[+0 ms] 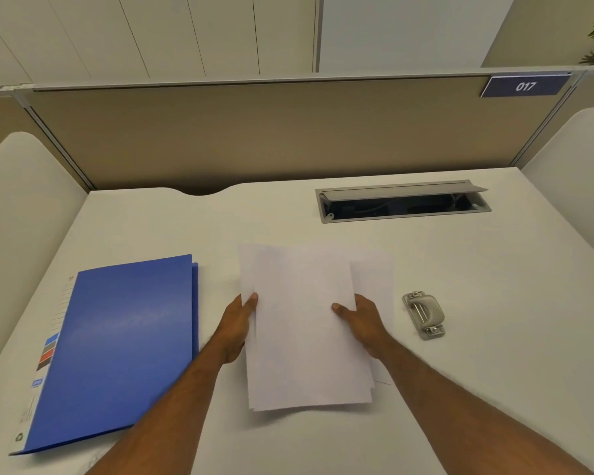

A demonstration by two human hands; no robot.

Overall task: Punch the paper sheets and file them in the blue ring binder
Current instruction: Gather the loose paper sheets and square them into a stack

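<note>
White desk (494, 303) in a partitioned cubicle.
Left hand (239, 323) and right hand (362, 320) each grip a side of loose paper sheets (306, 323); closed blue binder (117, 347) left, hole punch (425, 315) right.

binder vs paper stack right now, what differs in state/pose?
1. The blue ring binder lies closed and untouched on the desk. The paper sheets are gripped at their side edges by the left hand and right hand.
2. The binder is one tidy blue slab. The sheets are white and fanned, with misaligned edges.
Shared: both are rectangular and lie apart from the hole punch.
</note>
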